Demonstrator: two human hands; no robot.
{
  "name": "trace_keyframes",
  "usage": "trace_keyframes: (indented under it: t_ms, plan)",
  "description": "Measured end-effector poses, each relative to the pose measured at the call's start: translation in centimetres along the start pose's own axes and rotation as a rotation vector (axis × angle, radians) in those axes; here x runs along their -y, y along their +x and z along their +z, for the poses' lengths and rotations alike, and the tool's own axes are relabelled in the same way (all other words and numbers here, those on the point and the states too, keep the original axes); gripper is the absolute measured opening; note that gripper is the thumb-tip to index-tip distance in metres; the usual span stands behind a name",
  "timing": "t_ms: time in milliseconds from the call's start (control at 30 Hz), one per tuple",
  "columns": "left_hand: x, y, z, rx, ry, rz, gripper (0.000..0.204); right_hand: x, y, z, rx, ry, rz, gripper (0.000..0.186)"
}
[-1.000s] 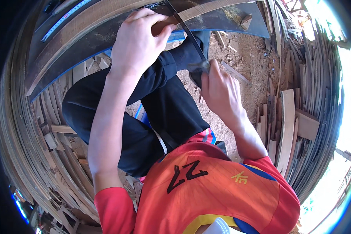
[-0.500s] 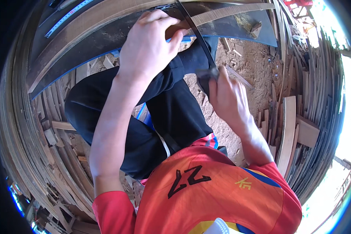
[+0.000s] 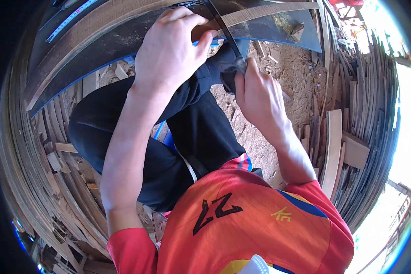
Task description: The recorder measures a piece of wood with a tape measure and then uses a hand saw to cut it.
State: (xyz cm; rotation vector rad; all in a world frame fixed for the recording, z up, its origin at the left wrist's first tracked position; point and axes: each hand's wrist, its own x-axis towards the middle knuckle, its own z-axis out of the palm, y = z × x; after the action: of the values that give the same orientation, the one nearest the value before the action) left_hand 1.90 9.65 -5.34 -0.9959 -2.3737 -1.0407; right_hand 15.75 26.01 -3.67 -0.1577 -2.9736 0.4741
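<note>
My right hand is wrapped around the dark handle of a handsaw, whose thin blade appears almost edge-on. That blade lies across a long wooden strip on the dark bench. Just left of the blade, my left hand grips the strip, its thumb on the near side and fingers over the top. My left palm hides part of the wood, and the blade's far end runs out at the top edge. The cut itself is too small to make out.
The dark bench top has a blue near edge. A tape measure lies at its far left, and a small wood block at its right. Stacked wooden strips line both sides. Wood scraps and sawdust cover the floor.
My right hand has pushed the handsaw forward, away from my body and slightly left. My left hand stays on the wooden strip, nearly still.
</note>
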Motion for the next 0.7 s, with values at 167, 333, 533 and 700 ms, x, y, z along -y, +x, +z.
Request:
trace_keyframes:
  t_ms: [167,333,533,700]
  plan:
    - [-0.2,-0.3,0.0,-0.013,0.036,-0.020,0.021,-0.6,-3.3,-0.3,0.055,0.036,0.051,0.022]
    - [-0.5,0.5,-0.6,0.005,-0.001,0.005,0.022,0.2,0.2,0.0,0.024,0.003,0.019,0.020]
    - [-0.3,-0.3,0.2,-0.021,0.009,-0.028,0.021,-0.5,-3.3,-0.1,0.048,0.026,0.067,0.021]
    - [-1.1,0.4,-0.3,0.022,-0.020,0.003,0.021,-0.2,0.2,0.1,0.013,-0.013,0.033,0.022]
